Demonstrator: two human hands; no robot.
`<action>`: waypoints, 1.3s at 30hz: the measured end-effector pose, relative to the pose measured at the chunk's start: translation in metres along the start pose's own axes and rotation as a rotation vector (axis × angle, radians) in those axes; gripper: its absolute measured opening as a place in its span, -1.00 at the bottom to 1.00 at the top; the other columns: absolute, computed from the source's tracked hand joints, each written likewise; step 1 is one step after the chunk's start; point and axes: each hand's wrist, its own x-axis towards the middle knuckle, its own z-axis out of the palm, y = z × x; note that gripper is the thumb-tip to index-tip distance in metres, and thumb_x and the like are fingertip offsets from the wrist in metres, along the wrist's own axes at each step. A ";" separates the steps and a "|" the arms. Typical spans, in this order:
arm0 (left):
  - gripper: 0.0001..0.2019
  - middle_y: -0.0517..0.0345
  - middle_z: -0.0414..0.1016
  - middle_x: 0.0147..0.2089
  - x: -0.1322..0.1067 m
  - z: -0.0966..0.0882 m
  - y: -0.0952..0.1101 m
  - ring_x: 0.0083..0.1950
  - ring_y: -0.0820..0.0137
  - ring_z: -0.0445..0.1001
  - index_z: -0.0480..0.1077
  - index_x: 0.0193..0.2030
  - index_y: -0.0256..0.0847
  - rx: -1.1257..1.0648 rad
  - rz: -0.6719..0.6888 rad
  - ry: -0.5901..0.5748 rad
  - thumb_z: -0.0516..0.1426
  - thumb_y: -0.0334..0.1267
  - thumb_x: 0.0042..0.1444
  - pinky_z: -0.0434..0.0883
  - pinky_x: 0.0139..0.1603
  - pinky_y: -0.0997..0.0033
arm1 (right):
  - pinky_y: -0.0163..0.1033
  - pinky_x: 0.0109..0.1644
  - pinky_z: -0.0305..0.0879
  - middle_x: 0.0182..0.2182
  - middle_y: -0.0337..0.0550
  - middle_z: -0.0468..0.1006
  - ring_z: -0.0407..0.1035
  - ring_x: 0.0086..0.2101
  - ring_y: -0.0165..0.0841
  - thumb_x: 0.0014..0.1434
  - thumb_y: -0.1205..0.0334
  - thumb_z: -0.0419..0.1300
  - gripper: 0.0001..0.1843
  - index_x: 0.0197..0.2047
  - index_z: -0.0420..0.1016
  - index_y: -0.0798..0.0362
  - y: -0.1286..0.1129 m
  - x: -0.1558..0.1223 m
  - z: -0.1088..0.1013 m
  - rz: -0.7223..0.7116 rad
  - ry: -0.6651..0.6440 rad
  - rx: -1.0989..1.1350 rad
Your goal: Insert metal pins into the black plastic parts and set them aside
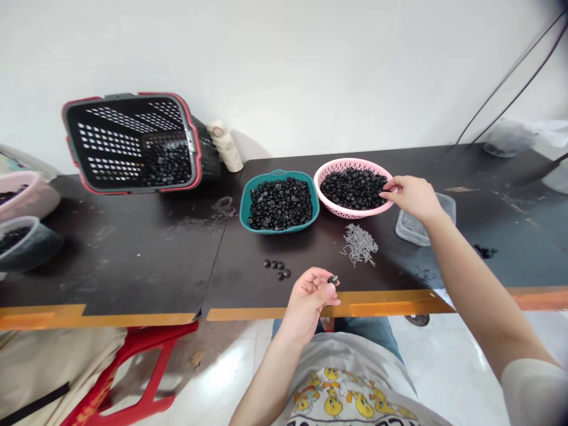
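My left hand point(313, 299) is closed in front of the table edge, pinching a small black round part point(332, 280) with a short metal pin sticking out of it. At the right rim of the pink basket point(346, 211), my right hand point(410, 196) has its thumb and fingertips drawn together against the small black parts point(354, 188) inside; whatever is between them is hidden. A loose heap of grey metal pins point(360, 244) lies below that basket. Several black domed caps point(280, 265) rest on the table to the left of my left hand.
A teal tray point(279, 231) full of black round parts stands left of the pink basket. Right of it is a clear plastic box point(417, 238) with some pins. A dark crate point(133, 190) lies tipped on its side, next to a white bottle point(227, 148). A red stool point(155, 370) stands below.
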 end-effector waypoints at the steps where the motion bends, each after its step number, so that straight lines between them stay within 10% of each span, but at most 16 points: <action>1: -0.63 0.23 0.52 -0.40 0.000 0.000 0.000 -0.49 0.60 0.38 0.50 -0.35 -0.23 0.001 0.002 -0.001 0.51 -0.16 -0.24 0.50 -0.43 0.61 | -0.16 -0.22 0.31 -0.28 -0.11 0.68 0.51 -0.26 -0.16 0.11 0.10 0.29 -0.79 -0.23 0.66 0.01 -0.002 -0.002 0.001 -0.008 0.008 0.008; 13: -0.63 0.22 0.53 -0.38 -0.001 -0.001 -0.003 -0.49 0.61 0.38 0.50 -0.34 -0.24 0.030 0.012 -0.005 0.50 -0.14 -0.21 0.51 -0.42 0.61 | -0.06 -0.05 0.44 -0.33 -0.13 0.70 0.58 -0.24 -0.15 0.05 0.16 0.39 -0.84 -0.28 0.66 0.02 -0.011 -0.002 0.001 0.071 -0.004 0.166; 26: -0.73 0.30 0.43 -0.45 0.003 0.019 0.014 -0.43 0.58 0.42 0.48 -0.29 -0.21 0.161 0.432 0.051 0.43 -0.19 -0.05 0.56 -0.34 0.57 | -0.29 -0.11 0.61 -0.22 -0.24 0.72 0.62 -0.21 -0.36 -0.01 0.28 0.52 -0.67 -0.17 0.58 -0.09 -0.093 -0.111 -0.021 -0.057 -0.370 1.611; 39: -0.78 0.28 0.43 -0.46 -0.009 0.044 0.026 -0.41 0.56 0.43 0.49 -0.28 -0.23 0.310 0.444 -0.012 0.39 -0.22 0.02 0.53 -0.37 0.60 | -0.24 -0.12 0.64 -0.21 -0.21 0.73 0.65 -0.22 -0.31 0.07 0.44 0.46 -0.72 -0.22 0.54 -0.06 -0.117 -0.151 -0.036 -0.240 -0.249 1.521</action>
